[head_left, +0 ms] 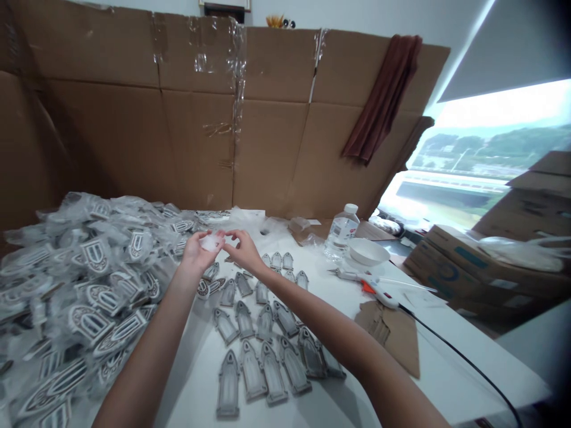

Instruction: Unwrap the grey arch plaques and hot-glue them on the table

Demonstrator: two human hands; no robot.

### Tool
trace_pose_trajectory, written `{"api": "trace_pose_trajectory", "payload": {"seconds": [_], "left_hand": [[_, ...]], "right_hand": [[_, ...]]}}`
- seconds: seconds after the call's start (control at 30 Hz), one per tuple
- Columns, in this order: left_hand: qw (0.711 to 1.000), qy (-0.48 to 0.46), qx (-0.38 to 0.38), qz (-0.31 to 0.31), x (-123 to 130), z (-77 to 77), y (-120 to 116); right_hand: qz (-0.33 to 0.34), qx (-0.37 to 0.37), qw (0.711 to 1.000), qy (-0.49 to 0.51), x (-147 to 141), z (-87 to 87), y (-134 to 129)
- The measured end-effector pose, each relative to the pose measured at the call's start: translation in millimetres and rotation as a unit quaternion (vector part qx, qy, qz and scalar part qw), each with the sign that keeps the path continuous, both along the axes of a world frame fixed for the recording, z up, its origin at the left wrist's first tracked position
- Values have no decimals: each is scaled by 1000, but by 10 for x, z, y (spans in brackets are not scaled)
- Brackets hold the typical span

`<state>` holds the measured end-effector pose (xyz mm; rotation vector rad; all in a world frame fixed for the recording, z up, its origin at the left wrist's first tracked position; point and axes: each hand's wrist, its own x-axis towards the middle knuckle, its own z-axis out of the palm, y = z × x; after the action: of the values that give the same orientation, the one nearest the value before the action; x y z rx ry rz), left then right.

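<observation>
The half-closed left hand (199, 252) holds one whitish piece (209, 242), between both hands; the right hand (243, 248) curls beside it, grip unclear.

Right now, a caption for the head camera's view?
Left hand and right hand at a whitish item, beside bagged pieces and grey arches.

L hand (198, 251) & R hand (243, 248) bare, slim-fingered. L forearm (154, 339) & R forearm (307, 309) also bare, slender, smooth-looking, narrowing twd wrists, wider nr elbows. Nail detail too blurry to tell.
</observation>
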<state>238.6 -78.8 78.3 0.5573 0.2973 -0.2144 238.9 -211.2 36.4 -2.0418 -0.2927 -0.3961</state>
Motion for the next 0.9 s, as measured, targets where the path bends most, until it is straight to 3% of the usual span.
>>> {"api": "trace_pose_trajectory", "payload": {"seconds": [0.17, 0.37, 0.57, 0.9], "left_hand": [[1000, 14, -14, 16, 56, 3, 73], [998, 11, -24, 49, 64, 80, 180], [998, -5, -32, 51, 48, 120, 189], [998, -10, -35, 45, 56, 93, 179]], "right_hand": [[-28, -18, 997, 70, 112, -31, 47], [29, -154, 981, 118, 227, -227, 168], [15, -256, 953, 161, 287, -428, 346], [14, -247, 956, 154, 467, -590, 238]]}}
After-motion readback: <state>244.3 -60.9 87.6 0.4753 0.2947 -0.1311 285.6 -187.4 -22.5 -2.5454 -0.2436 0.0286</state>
